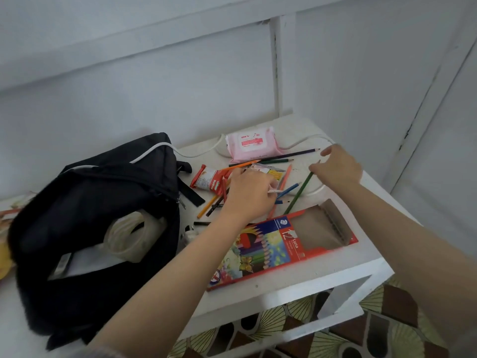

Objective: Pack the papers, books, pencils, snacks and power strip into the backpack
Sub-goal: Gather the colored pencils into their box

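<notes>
Backpack (103, 202), left of frame: black matt cloth w/ metal zip pull. Worktop (322, 267): white painted, smooth, a bit scuffed. Pencil box (281, 246), centre-right: printed card, slight sheen outside, raw brown matt inside. Pencils (299, 192): wood, coloured lacquer. Wipes pack (251, 147), upper centre: pink soft plastic, glossy. Snack wrapper (209, 180): red/white shiny plastic film. Cable (201, 151): white smooth plastic. Wall (154, 86): matt white paint, cracked at right.
</notes>
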Action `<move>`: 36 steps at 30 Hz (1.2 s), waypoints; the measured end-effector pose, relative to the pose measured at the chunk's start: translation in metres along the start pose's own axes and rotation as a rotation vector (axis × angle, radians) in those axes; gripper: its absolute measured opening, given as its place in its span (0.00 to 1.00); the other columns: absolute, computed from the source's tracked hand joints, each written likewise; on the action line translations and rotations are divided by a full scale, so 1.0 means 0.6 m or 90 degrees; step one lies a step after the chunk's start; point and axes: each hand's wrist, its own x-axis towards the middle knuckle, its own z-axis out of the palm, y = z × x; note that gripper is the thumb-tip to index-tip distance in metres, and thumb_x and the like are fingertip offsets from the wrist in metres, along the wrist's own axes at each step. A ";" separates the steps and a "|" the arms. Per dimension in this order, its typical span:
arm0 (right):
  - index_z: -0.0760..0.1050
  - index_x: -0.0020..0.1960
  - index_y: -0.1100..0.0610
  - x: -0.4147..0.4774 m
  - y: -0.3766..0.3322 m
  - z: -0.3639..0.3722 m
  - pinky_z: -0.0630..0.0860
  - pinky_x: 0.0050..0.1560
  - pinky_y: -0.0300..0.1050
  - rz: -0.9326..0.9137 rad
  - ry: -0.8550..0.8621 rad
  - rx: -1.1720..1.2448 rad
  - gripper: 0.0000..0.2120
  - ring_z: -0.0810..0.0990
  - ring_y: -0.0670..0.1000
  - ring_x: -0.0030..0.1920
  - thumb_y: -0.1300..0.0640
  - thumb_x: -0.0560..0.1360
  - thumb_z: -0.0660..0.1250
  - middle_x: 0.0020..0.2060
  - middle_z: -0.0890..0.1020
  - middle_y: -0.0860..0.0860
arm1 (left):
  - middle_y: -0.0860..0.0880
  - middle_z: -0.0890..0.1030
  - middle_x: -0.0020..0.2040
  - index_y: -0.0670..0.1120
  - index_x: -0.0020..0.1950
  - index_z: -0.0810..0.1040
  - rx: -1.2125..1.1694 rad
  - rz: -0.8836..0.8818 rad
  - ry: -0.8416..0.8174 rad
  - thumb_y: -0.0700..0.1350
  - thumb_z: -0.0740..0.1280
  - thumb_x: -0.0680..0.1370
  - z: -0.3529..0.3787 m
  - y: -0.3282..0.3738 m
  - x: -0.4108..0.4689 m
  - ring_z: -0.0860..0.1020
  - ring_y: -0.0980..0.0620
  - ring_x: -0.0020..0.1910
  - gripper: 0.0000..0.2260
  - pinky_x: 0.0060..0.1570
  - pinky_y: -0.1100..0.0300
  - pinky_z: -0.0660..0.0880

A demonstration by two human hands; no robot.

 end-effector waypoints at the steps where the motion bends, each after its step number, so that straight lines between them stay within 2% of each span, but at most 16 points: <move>1: 0.70 0.59 0.54 -0.004 0.001 -0.008 0.69 0.54 0.47 0.000 0.048 0.075 0.17 0.78 0.54 0.46 0.55 0.72 0.66 0.42 0.79 0.51 | 0.55 0.82 0.46 0.53 0.49 0.81 -0.007 0.009 -0.011 0.49 0.66 0.75 0.001 0.003 0.002 0.75 0.53 0.51 0.06 0.54 0.53 0.63; 4: 0.71 0.57 0.52 -0.019 0.011 -0.038 0.74 0.53 0.49 -0.014 0.172 0.272 0.13 0.78 0.52 0.43 0.56 0.73 0.66 0.40 0.80 0.48 | 0.57 0.81 0.43 0.53 0.42 0.81 -0.103 0.062 -0.029 0.47 0.68 0.73 -0.002 0.005 0.001 0.73 0.59 0.46 0.03 0.51 0.57 0.62; 7: 0.72 0.53 0.48 -0.051 0.027 -0.073 0.77 0.45 0.47 -0.013 0.262 0.431 0.10 0.78 0.46 0.39 0.53 0.73 0.68 0.39 0.81 0.46 | 0.56 0.81 0.45 0.52 0.44 0.82 -0.169 0.109 -0.086 0.45 0.70 0.71 -0.001 -0.004 -0.005 0.73 0.60 0.44 0.04 0.46 0.63 0.65; 9: 0.72 0.51 0.47 -0.081 0.038 -0.093 0.74 0.37 0.42 0.011 0.283 0.526 0.10 0.76 0.41 0.33 0.53 0.73 0.70 0.36 0.81 0.45 | 0.54 0.81 0.48 0.52 0.47 0.82 -0.140 0.104 -0.094 0.44 0.71 0.71 0.004 -0.009 -0.007 0.74 0.56 0.49 0.06 0.48 0.61 0.68; 11: 0.72 0.51 0.48 -0.110 0.054 -0.099 0.72 0.33 0.36 0.042 0.247 0.558 0.10 0.77 0.40 0.31 0.55 0.72 0.71 0.35 0.80 0.45 | 0.53 0.81 0.49 0.50 0.46 0.83 -0.135 0.076 -0.081 0.43 0.70 0.72 0.005 -0.010 -0.007 0.74 0.54 0.51 0.05 0.50 0.62 0.67; 15: 0.73 0.50 0.48 -0.143 0.097 -0.085 0.70 0.34 0.42 0.076 0.198 0.485 0.11 0.76 0.49 0.34 0.54 0.71 0.72 0.37 0.82 0.49 | 0.55 0.83 0.48 0.52 0.50 0.82 -0.096 0.065 -0.099 0.44 0.70 0.72 0.000 -0.006 -0.003 0.77 0.56 0.50 0.08 0.50 0.63 0.67; 18: 0.72 0.52 0.50 -0.155 0.115 -0.075 0.68 0.33 0.42 0.099 0.156 0.453 0.13 0.75 0.45 0.34 0.53 0.72 0.72 0.37 0.82 0.47 | 0.55 0.83 0.47 0.53 0.50 0.82 0.002 0.085 -0.117 0.42 0.68 0.73 -0.004 0.002 -0.002 0.77 0.54 0.50 0.09 0.56 0.59 0.64; 20: 0.71 0.53 0.52 -0.163 0.123 -0.065 0.66 0.33 0.40 0.107 0.135 0.437 0.14 0.75 0.40 0.36 0.53 0.72 0.72 0.38 0.81 0.46 | 0.54 0.83 0.47 0.52 0.49 0.82 0.004 0.079 -0.114 0.42 0.67 0.74 -0.004 0.002 -0.001 0.77 0.53 0.50 0.08 0.55 0.60 0.65; 22: 0.72 0.53 0.53 -0.172 0.129 -0.056 0.66 0.32 0.40 0.104 0.125 0.390 0.14 0.75 0.40 0.37 0.51 0.72 0.71 0.38 0.81 0.45 | 0.53 0.83 0.47 0.50 0.50 0.82 -0.055 0.065 -0.093 0.40 0.66 0.74 -0.005 0.000 -0.002 0.78 0.54 0.49 0.09 0.53 0.61 0.70; 24: 0.72 0.52 0.53 -0.179 0.137 -0.050 0.69 0.35 0.41 0.082 0.115 0.327 0.13 0.77 0.45 0.39 0.50 0.72 0.71 0.40 0.81 0.46 | 0.52 0.82 0.48 0.48 0.52 0.81 -0.133 0.044 -0.063 0.39 0.66 0.74 -0.011 0.003 -0.002 0.78 0.56 0.47 0.09 0.49 0.61 0.74; 27: 0.75 0.50 0.53 -0.186 0.153 -0.040 0.75 0.46 0.50 -0.003 0.126 0.158 0.13 0.78 0.53 0.46 0.47 0.71 0.71 0.43 0.81 0.47 | 0.53 0.80 0.47 0.48 0.54 0.80 -0.260 0.036 0.023 0.38 0.66 0.75 -0.033 0.019 0.002 0.77 0.58 0.45 0.10 0.47 0.64 0.74; 29: 0.78 0.48 0.54 -0.192 0.161 -0.032 0.74 0.47 0.52 -0.084 0.156 0.048 0.12 0.78 0.56 0.47 0.48 0.71 0.71 0.44 0.82 0.49 | 0.55 0.80 0.46 0.47 0.53 0.80 -0.368 0.037 0.108 0.36 0.67 0.75 -0.054 0.039 0.004 0.77 0.62 0.44 0.09 0.46 0.71 0.72; 31: 0.80 0.44 0.54 -0.199 0.164 -0.027 0.69 0.46 0.48 -0.142 0.184 -0.015 0.08 0.78 0.57 0.47 0.50 0.70 0.72 0.44 0.83 0.50 | 0.58 0.79 0.43 0.47 0.50 0.79 -0.476 0.040 0.186 0.35 0.68 0.74 -0.075 0.065 0.001 0.77 0.66 0.41 0.09 0.43 0.74 0.72; 33: 0.81 0.43 0.54 -0.206 0.166 -0.022 0.65 0.47 0.49 -0.181 0.215 -0.041 0.05 0.78 0.59 0.49 0.54 0.70 0.73 0.47 0.83 0.52 | 0.59 0.79 0.41 0.49 0.47 0.78 -0.565 0.040 0.224 0.34 0.68 0.74 -0.089 0.088 -0.005 0.78 0.64 0.40 0.10 0.42 0.72 0.73; 36: 0.82 0.47 0.54 -0.212 0.176 -0.018 0.68 0.51 0.54 -0.237 0.259 -0.051 0.06 0.78 0.59 0.54 0.56 0.71 0.72 0.53 0.81 0.55 | 0.58 0.79 0.41 0.51 0.46 0.78 -0.619 0.052 0.203 0.34 0.68 0.73 -0.087 0.111 -0.016 0.78 0.60 0.41 0.11 0.44 0.65 0.77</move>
